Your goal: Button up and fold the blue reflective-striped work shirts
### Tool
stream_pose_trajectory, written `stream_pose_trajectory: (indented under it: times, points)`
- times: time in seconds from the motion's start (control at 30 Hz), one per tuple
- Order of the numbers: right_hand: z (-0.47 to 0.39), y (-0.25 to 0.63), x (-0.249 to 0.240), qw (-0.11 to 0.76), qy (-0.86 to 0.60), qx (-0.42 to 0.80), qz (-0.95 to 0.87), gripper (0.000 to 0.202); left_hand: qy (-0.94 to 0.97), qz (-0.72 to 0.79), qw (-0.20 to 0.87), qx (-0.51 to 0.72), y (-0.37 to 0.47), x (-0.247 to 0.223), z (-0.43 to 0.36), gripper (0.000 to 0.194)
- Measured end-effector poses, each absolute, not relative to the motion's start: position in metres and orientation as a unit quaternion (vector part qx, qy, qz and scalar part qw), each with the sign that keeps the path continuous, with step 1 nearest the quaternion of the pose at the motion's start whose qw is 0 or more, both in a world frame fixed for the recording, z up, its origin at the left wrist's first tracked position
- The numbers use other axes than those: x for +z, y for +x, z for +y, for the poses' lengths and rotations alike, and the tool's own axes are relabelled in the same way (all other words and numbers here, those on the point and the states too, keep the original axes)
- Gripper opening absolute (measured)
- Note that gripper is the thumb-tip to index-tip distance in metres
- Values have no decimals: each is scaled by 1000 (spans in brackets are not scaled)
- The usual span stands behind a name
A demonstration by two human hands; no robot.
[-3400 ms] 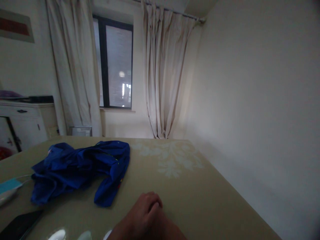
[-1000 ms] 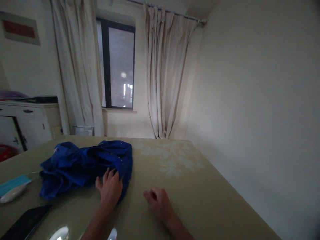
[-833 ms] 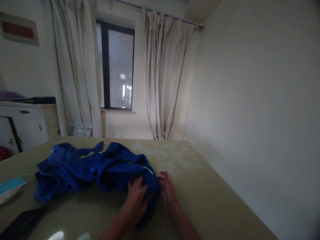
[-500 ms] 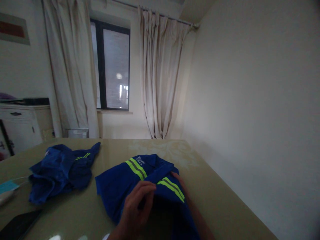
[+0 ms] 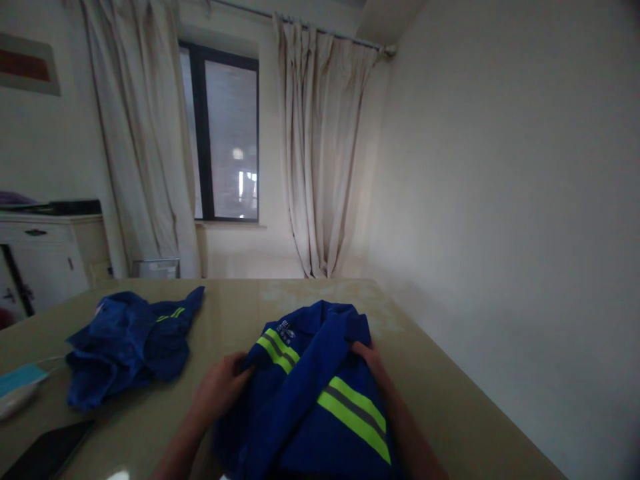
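Note:
A blue work jacket (image 5: pixel 305 407) with yellow-green and grey reflective bands lies in front of me, its collar toward the far side and its front panel raised. White lettering shows on its chest, above the left band. My left hand (image 5: pixel 224 387) pinches the jacket's left side near that band, fingers closed on the cloth. At the right shoulder, below the collar, my right hand (image 5: pixel 369 358) grips the fabric, with the thumb on top and the other fingers partly hidden.
A second blue garment (image 5: pixel 135 347) lies crumpled on the glossy table (image 5: pixel 225 320) to the left. Nearer are a light-blue face mask (image 5: pixel 23 379), a pale rounded object (image 5: pixel 20 402) and a dark flat object (image 5: pixel 47 450). A wall (image 5: pixel 500 233) runs along the right.
My left hand has moved from over the jacket's middle out to its left side and taken hold there. The jacket's front is lifted closer, and my right hand stays near the collar.

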State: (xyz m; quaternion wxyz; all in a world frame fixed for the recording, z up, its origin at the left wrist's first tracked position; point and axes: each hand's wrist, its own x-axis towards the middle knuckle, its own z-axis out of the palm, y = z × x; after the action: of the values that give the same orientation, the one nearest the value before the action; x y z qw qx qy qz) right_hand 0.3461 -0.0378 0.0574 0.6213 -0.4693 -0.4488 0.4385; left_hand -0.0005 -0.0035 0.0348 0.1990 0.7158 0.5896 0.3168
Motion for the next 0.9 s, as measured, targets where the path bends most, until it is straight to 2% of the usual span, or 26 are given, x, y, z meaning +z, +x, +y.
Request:
stream_pose_trajectory:
  times: [0.1, 0.2, 0.27, 0.33, 0.4, 0.5, 0.63, 0.77, 0.9]
  points:
    - [-51, 347, 114, 577, -457, 347, -581, 41, 678, 582, 167, 417, 17, 56, -18, 37]
    - [-36, 349, 181, 454, -451, 171, -749, 21, 592, 581, 101, 549, 40, 66, -30, 44]
    - [-7, 352, 210, 419, -481, 48, -769, 28, 607, 518, 106, 594, 52, 62, -29, 63]
    - [25, 354, 215, 390, -563, -51, -727, 46, 657, 462, 131, 581, 56, 48, -20, 76]
    - [48, 354, 195, 345, -642, -78, -680, 52, 700, 457, 138, 532, 55, 27, -9, 72]
    - [49, 346, 135, 304, -681, -57, -664, 49, 749, 505, 121, 411, 51, -5, 2, 64]
    - [11, 318, 56, 283, -673, -54, -681, 32, 794, 554, 77, 236, 55, -22, -1, 55]
    - [-13, 295, 18, 285, -637, -92, -711, 18, 806, 555, 57, 200, 62, -15, -5, 53]
    - [-8, 294, 9, 273, -661, -49, -697, 23, 802, 558, 46, 207, 62, -7, -4, 49]
